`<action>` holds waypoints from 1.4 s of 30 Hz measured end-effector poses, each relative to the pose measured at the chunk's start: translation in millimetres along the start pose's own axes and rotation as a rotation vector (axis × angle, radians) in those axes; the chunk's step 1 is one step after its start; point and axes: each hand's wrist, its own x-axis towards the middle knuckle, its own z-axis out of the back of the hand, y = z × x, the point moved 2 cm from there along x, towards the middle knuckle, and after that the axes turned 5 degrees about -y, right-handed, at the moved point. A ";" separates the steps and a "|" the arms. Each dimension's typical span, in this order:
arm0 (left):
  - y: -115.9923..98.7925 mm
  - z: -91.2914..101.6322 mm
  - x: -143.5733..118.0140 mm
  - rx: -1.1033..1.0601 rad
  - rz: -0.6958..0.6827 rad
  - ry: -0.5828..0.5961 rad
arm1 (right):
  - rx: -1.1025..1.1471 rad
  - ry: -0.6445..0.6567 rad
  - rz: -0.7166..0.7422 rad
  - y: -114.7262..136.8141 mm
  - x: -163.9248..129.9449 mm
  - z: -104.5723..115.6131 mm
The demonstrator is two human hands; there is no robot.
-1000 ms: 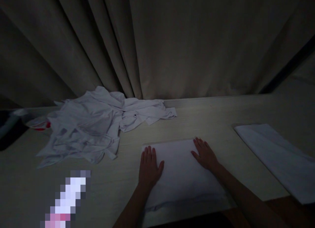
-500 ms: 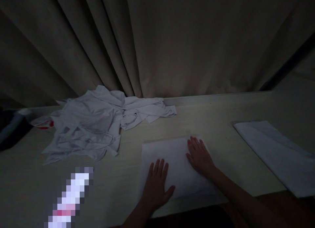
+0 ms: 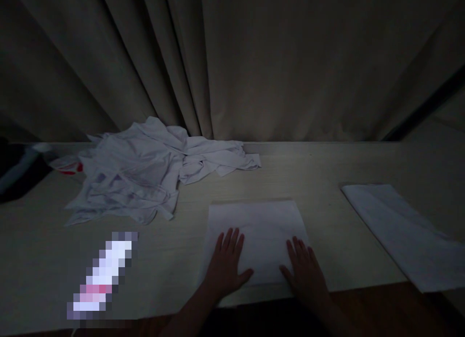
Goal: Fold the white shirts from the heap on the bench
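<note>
A pleated curtain (image 3: 254, 60) is hanging across the top of the frame behind a pale table (image 3: 319, 172). A crumpled white pile (image 3: 145, 172) is lying centre-left. The folded white cloth (image 3: 254, 235) is resting at lower centre; both the left hand (image 3: 227, 264) and right hand (image 3: 305, 271) are now pressing its near edge, fingers flat and slightly spread, having slid down from its far corners.

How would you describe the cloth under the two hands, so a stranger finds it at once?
On the long pale table before the curtain, look at the near edge, in the middle. The folded white cloth lies flat and square there, unlike the crumpled pile to its left.
</note>
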 end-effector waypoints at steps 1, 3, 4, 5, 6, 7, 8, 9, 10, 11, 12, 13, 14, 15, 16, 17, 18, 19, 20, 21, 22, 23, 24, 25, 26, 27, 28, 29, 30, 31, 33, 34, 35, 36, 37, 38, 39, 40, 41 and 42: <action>0.3 1.2 -1.0 -0.003 -0.006 0.003 | -0.016 -0.014 -0.013 -11.8 -8.4 1.7; 2.8 4.5 -0.7 -0.001 -0.008 -0.004 | -0.036 -0.058 -0.024 -29.0 -16.2 7.7; 5.1 6.5 1.7 0.004 -0.003 -0.019 | -0.036 -0.084 -0.027 -32.8 -13.6 12.0; 8.1 8.5 6.2 0.012 0.012 -0.045 | -0.029 -0.106 -0.028 -32.7 -6.0 16.8; 11.4 10.4 12.9 0.022 0.036 -0.080 | -0.014 -0.122 -0.024 -28.5 6.3 21.5; 15.0 11.7 21.5 0.034 0.068 -0.116 | 0.007 -0.128 -0.018 -20.6 22.8 25.6; 18.4 12.2 31.6 0.049 0.101 -0.145 | 0.032 -0.127 -0.008 -9.9 42.1 28.5; 21.7 11.5 42.2 0.065 0.130 -0.161 | 0.059 -0.113 0.020 2.7 62.8 29.6; 24.9 9.7 52.5 0.087 0.159 -0.167 | 0.082 -0.099 0.044 15.6 83.2 28.8; 28.3 6.8 61.5 0.112 0.186 -0.163 | 0.097 -0.086 0.059 27.3 101.6 26.0; 31.9 3.0 68.4 0.136 0.207 -0.154 | 0.109 -0.065 0.079 37.3 116.9 21.3; 35.8 -1.5 72.6 0.155 0.223 -0.144 | 0.114 -0.047 0.088 44.6 128.4 15.1; 40.0 -6.3 74.2 0.168 0.230 -0.138 | 0.115 -0.031 0.090 49.1 136.0 7.9; 44.2 -11.3 73.4 0.173 0.229 -0.135 | 0.114 -0.015 0.086 50.9 140.0 0.1; 48.2 -16.0 70.8 0.170 0.221 -0.135 | 0.111 -0.002 0.076 50.4 141.3 -7.6; 51.6 -20.3 67.2 0.163 0.206 -0.135 | 0.107 0.010 0.064 48.4 140.8 -14.5; 54.6 -23.9 63.5 0.156 0.193 -0.136 | 0.103 0.021 0.052 45.8 139.6 -20.4; 57.0 -26.7 60.4 0.151 0.185 -0.136 | 0.098 0.034 0.045 43.1 138.4 -24.8; 58.9 -28.5 58.3 0.148 0.182 -0.134 | 0.092 0.046 0.040 41.1 137.8 -27.5; 60.2 -29.3 57.6 0.144 0.181 -0.128 | 0.085 0.058 0.036 39.8 138.0 -28.6; 60.9 -29.2 58.0 0.140 0.179 -0.122 | 0.080 0.069 0.034 39.5 138.8 -28.3; 60.8 -28.1 59.3 0.134 0.177 -0.119 | 0.075 0.079 0.033 40.1 139.8 -26.8; 59.8 -26.3 60.8 0.129 0.174 -0.117 | 0.073 0.087 0.032 41.4 140.3 -24.1; 57.8 -23.7 61.9 0.126 0.171 -0.116 | 0.072 0.090 0.028 43.2 140.0 -20.5; 54.7 -20.7 62.1 0.127 0.171 -0.119 | 0.072 0.084 0.025 45.3 138.2 -16.2; 50.7 -17.4 60.8 0.131 0.175 -0.128 | 0.074 0.068 0.028 47.9 134.8 -11.6; 45.8 -14.3 58.0 0.136 0.175 -0.138 | 0.077 0.044 0.038 50.9 129.6 -7.0; 40.4 -12.0 53.7 0.138 0.168 -0.145 | 0.081 0.019 0.059 54.2 123.0 -3.0; 34.9 -10.5 48.4 0.136 0.151 -0.147 | 0.085 -0.002 0.084 57.7 115.5 0.0; 30.0 -10.1 42.5 0.132 0.133 -0.144 | 0.090 -0.015 0.108 61.0 107.8 1.7; 23.4 -12.4 31.3 0.116 0.102 -0.118 | 0.098 -0.009 0.129 66.0 94.6 1.1; 22.2 -14.7 27.0 0.107 0.096 -0.103 | 0.101 0.002 0.126 67.3 90.0 -0.7; 22.2 -17.3 23.7 0.097 0.098 -0.091 | 0.104 0.015 0.118 67.9 87.0 -3.1; 23.1 -20.1 21.6 0.087 0.103 -0.082 | 0.105 0.025 0.109 67.8 85.4 -5.8; 24.4 -22.7 20.3 0.077 0.108 -0.076 | 0.105 0.033 0.105 67.4 84.8 -8.3; 25.8 -25.1 19.7 0.067 0.112 -0.072 | 0.105 0.038 0.104 66.7 84.7 -10.4; 26.9 -27.0 19.3 0.059 0.116 -0.071 | 0.105 0.039 0.106 66.2 84.9 -11.9; 27.5 -28.4 19.0 0.053 0.118 -0.074 | 0.105 0.039 0.109 65.9 84.8 -12.8; 27.6 -29.1 18.7 0.048 0.117 -0.080 | 0.104 0.039 0.112 65.9 84.5 -13.1; 27.2 -29.0 18.2 0.047 0.112 -0.092 | 0.104 0.042 0.115 66.4 84.0 -12.9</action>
